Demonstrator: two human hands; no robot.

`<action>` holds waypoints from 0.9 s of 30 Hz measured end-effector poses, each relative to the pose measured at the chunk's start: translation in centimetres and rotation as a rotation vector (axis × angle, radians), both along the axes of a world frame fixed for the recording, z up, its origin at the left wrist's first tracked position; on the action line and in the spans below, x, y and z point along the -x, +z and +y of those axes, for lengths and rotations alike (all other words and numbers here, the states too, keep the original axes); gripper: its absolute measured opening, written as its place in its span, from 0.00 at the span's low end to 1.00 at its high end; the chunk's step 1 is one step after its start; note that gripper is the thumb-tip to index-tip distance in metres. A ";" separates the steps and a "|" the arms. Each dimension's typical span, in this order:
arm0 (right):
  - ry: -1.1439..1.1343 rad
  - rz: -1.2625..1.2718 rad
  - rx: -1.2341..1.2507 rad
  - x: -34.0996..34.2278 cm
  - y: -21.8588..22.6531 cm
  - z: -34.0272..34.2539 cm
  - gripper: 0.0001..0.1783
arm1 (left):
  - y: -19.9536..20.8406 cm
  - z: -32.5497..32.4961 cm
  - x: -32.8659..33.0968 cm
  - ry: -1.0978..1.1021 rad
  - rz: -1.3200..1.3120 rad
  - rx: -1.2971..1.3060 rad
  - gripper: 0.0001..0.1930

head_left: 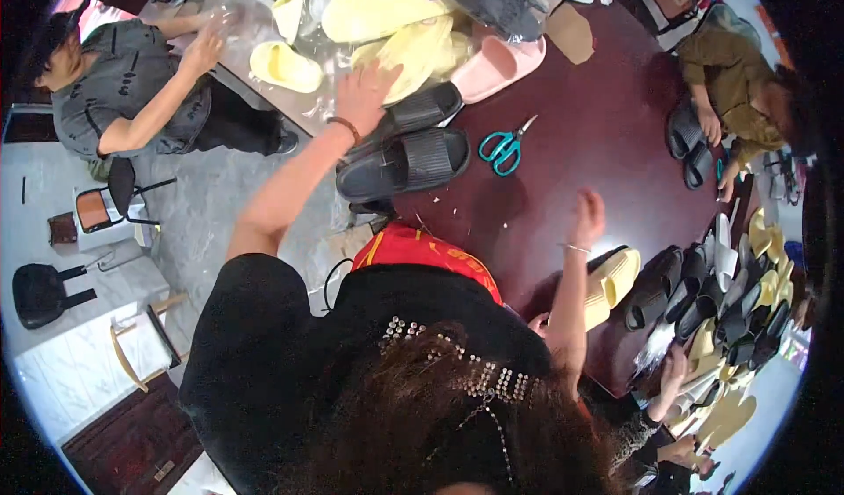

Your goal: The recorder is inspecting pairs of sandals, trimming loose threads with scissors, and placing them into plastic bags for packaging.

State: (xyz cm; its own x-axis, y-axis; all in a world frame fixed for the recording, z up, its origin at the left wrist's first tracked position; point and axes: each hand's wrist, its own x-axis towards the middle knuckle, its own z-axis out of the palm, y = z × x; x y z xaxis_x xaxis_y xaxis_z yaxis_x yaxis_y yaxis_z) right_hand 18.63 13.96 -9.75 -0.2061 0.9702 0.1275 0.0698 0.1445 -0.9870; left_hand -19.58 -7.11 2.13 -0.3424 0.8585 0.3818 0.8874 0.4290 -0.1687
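My left hand [362, 98] is open, fingers spread, beside a black slipper [420, 112] and yellow slippers in clear plastic [413, 51]. Whether it touches them I cannot tell. A second black slipper [404, 164] lies just nearer to me. Past the black ones sits a pink slipper [499, 69]. My right hand [587, 219] hovers over the dark red table [563, 170], open, with nothing in it. Below it, a yellow slipper [614, 282] lies near my right forearm. Between my hands rest scissors [505, 150] with teal handles, blades parted slightly.
More yellow slippers [387, 10] and a dark wrapped one [492, 1] are piled at the far edge, near a brown cardboard piece [571, 34]. Many slippers [694, 293] crowd the right. One person [132, 90] stands at left; another [730, 73] works at far right.
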 end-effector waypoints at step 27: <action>0.553 -0.156 0.459 28.4 -2.3 -11.2 0.45 | -10.9 -8.4 7.1 0.089 -0.568 0.177 0.32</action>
State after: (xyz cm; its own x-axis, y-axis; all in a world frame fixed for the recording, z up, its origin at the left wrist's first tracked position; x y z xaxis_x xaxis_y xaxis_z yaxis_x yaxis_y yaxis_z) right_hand -9.77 2.78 -12.01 -0.6631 0.6680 -0.3378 0.2512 -0.2265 -0.9411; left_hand -26.65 -15.49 -8.78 -0.5248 0.8508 -0.0280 0.8214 0.5147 0.2458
